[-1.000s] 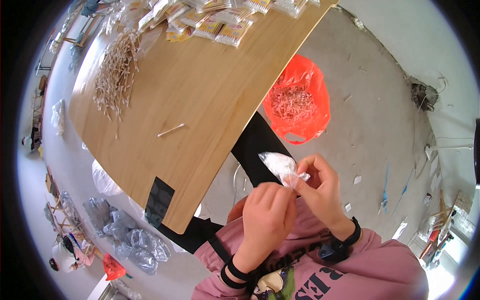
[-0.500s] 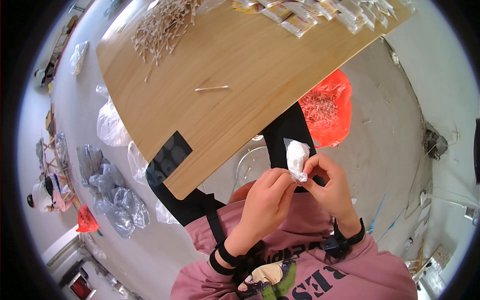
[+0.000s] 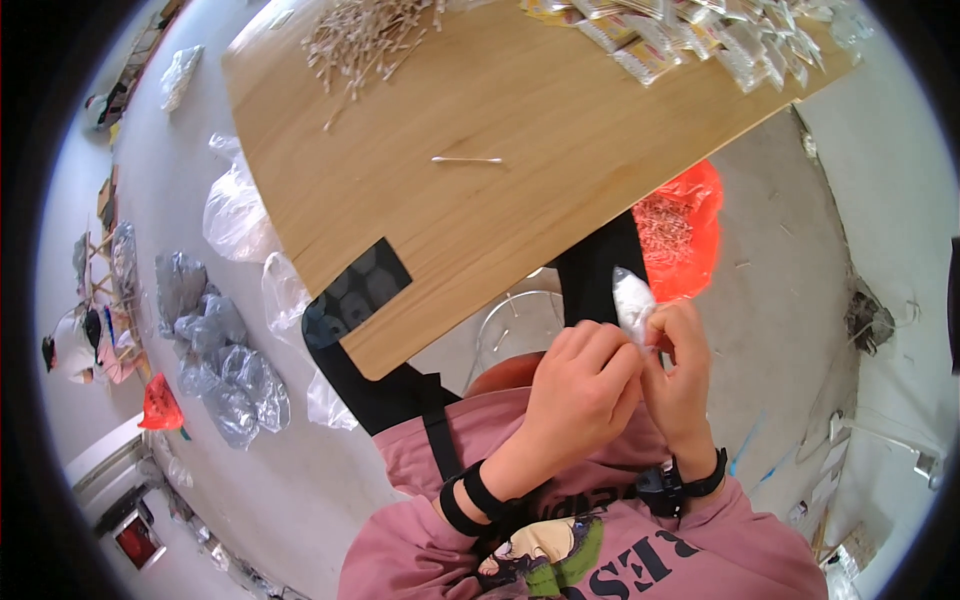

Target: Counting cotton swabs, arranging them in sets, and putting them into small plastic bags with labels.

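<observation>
Both my hands are together above my lap, off the table's near edge. Between them a small clear plastic bag with white stuff inside (image 3: pixel 632 298) points up and away; its contents are too blurred to name. My right hand (image 3: pixel 683 365) pinches the bag's near end between thumb and fingers. My left hand (image 3: pixel 588 385) is closed against the same end, its fingertips mostly hidden behind the knuckles. A single cotton swab (image 3: pixel 467 160) lies on the wooden table (image 3: pixel 400 215) beyond my hands.
A heap of cotton swabs (image 3: pixel 360 40) lies at the table's far left, small clear packets (image 3: pixel 690 45) at its far right. Right of the table, a red bag (image 3: pixel 700 245) holds many thin pieces. White bags (image 3: pixel 235 215) and grey bags (image 3: pixel 210 320) sit on the floor at left.
Both hands and the small bag have shifted slightly right in view, and the table has shifted too. The bag's near end stays between my fingers.
</observation>
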Motion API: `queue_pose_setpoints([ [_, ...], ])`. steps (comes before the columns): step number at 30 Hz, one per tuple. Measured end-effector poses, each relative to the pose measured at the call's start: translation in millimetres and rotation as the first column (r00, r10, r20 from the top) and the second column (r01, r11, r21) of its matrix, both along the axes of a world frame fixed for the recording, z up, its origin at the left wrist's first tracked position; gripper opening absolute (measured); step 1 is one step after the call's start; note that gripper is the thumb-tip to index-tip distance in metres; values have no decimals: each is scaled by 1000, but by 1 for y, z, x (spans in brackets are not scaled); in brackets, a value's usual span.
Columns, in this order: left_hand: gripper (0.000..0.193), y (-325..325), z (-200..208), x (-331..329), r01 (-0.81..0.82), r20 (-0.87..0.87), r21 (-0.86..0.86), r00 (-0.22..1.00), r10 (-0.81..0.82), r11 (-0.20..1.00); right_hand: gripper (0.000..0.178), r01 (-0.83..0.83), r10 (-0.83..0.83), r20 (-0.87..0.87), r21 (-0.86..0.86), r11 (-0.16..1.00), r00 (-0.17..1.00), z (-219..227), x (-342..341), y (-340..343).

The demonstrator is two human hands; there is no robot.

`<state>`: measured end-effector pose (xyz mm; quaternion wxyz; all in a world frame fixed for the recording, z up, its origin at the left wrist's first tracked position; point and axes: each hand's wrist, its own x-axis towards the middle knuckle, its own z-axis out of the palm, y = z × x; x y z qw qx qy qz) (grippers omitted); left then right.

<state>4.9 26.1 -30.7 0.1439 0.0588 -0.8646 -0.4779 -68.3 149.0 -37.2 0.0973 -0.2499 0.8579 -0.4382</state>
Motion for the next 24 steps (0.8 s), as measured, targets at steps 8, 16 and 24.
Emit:
queue_pose_setpoints([
  [8,7,-20,4,-3,-5,54,130,999,-2,992,32,-145,504,685,-512,847,526,-13,-71,42],
  [16,13,10,-24,-17,-81,313,812,897,-313,578,43,-56,145,364,-245,968,920,-281,-209,94],
  [24,16,3,-31,-27,-208,316,899,918,-241,385,37,829,118,832,-552,88,542,-287,-307,56],
])
